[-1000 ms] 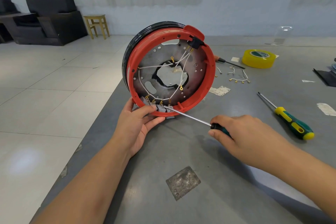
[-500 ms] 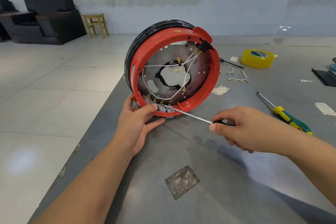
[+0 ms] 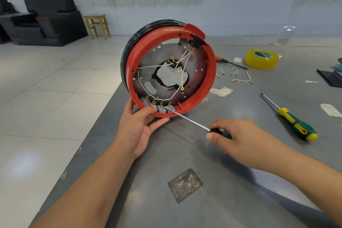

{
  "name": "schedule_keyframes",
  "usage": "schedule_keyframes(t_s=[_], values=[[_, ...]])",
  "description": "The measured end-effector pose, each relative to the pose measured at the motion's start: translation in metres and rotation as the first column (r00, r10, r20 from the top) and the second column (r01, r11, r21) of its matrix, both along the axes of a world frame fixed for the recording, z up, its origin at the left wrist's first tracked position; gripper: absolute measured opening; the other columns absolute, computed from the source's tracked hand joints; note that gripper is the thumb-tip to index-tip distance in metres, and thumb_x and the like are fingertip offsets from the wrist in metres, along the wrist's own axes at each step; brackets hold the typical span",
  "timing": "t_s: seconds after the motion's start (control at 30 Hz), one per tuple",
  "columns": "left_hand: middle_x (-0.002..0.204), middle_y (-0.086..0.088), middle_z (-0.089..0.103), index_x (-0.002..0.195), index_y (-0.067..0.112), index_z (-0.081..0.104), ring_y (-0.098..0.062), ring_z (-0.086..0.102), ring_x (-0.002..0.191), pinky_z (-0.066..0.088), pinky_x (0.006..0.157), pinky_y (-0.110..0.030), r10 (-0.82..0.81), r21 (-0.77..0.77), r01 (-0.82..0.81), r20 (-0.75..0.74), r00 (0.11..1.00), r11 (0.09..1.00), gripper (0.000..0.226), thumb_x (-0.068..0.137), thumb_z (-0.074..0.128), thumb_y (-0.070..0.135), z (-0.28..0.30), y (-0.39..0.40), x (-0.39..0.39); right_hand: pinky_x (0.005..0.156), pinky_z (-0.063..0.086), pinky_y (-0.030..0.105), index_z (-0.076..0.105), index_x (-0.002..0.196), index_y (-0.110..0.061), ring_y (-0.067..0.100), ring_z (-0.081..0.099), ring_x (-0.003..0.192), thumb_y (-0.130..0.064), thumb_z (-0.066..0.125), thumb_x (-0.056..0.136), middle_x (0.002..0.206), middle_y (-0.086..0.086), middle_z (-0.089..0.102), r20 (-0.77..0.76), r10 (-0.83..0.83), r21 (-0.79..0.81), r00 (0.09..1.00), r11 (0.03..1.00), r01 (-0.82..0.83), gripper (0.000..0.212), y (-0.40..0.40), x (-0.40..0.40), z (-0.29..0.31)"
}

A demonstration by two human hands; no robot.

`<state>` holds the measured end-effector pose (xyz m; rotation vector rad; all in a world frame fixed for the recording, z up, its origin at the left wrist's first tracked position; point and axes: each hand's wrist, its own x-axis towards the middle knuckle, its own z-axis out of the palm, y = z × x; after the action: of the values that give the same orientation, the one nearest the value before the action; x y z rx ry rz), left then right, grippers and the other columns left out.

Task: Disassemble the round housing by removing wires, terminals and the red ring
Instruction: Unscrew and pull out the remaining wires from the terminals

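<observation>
The left hand (image 3: 137, 126) grips the upright round red-ringed black housing (image 3: 171, 70) at the grey table's (image 3: 231, 200) edge, steadying it while the right hand (image 3: 238, 138) pinches a thin steel screwdriver (image 3: 187, 119) whose tip reaches 1 terminal block.

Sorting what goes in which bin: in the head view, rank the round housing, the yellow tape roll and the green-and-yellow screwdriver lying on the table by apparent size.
1. round housing, clearly largest.
2. green-and-yellow screwdriver, longer than the roll is wide.
3. yellow tape roll, though it lies farther away, so unsure.
</observation>
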<state>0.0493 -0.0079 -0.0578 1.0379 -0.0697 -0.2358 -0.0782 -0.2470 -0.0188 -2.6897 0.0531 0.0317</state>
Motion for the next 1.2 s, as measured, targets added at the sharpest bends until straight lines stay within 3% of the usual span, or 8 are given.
schedule_keyframes(t_s=[0.1, 0.27, 0.47, 1.03, 1.2], values=[[0.109, -0.023, 0.075, 0.132, 0.008, 0.055, -0.046, 0.073, 0.105, 0.063, 0.080, -0.052, 0.004, -0.007, -0.004, -0.005, 1.000, 1.000, 0.045, 0.091, 0.063, -0.011, 0.001, 0.000, -0.001, 0.067, 0.054, 0.033, 0.062, 0.105, -0.037, 0.009, 0.062, 0.070, -0.058, 0.047, 0.100, 0.079, -0.010, 0.066, 0.030, 0.001, -0.032, 1.000, 0.999, 0.000, 0.027, 0.003, -0.001, -0.007], [0.108, -0.017, 0.076, 0.122, 0.018, 0.054, -0.046, 0.073, 0.105, 0.062, 0.085, -0.057, 0.016, -0.040, -0.016, -0.001, 1.000, 0.999, 0.041, 0.091, 0.064, -0.008, -0.001, 0.000, 0.001, 0.065, 0.053, 0.032, 0.060, 0.107, -0.036, 0.009, 0.061, 0.068, -0.060, 0.046, 0.098, 0.077, -0.009, 0.065, 0.078, -0.001, 0.009, 0.997, 1.000, 0.001, 0.029, 0.007, -0.002, -0.016], [0.123, -0.024, 0.072, 0.139, 0.009, 0.049, -0.047, 0.072, 0.107, 0.062, 0.086, -0.057, 0.038, -0.058, -0.039, -0.015, 0.999, 0.998, 0.052, 0.092, 0.064, -0.007, 0.001, -0.001, 0.000, 0.072, 0.056, 0.036, 0.059, 0.110, -0.037, 0.009, 0.063, 0.072, -0.059, 0.047, 0.098, 0.078, -0.010, 0.067, 0.090, -0.005, 0.045, 0.996, 0.999, 0.001, 0.028, 0.012, -0.002, -0.020], [0.116, -0.019, 0.075, 0.137, 0.012, 0.052, -0.045, 0.074, 0.105, 0.063, 0.082, -0.054, 0.059, -0.091, -0.062, -0.035, 0.998, 0.994, 0.050, 0.094, 0.063, -0.008, 0.003, -0.001, 0.000, 0.072, 0.054, 0.037, 0.055, 0.112, -0.036, 0.014, 0.062, 0.074, -0.056, 0.044, 0.101, 0.082, -0.005, 0.067, 0.112, -0.018, 0.000, 0.994, 1.000, 0.019, 0.026, 0.024, -0.006, -0.021], [0.127, -0.024, 0.069, 0.141, 0.010, 0.050, -0.046, 0.073, 0.107, 0.062, 0.085, -0.056, 0.070, -0.126, -0.077, -0.059, 0.996, 0.989, 0.053, 0.094, 0.064, -0.008, 0.003, -0.003, -0.001, 0.065, 0.057, 0.039, 0.056, 0.104, -0.036, 0.010, 0.062, 0.059, -0.052, 0.046, 0.102, 0.072, -0.002, 0.066, 0.097, -0.030, 0.153, 0.995, 0.988, 0.015, 0.019, 0.030, -0.003, -0.023]])
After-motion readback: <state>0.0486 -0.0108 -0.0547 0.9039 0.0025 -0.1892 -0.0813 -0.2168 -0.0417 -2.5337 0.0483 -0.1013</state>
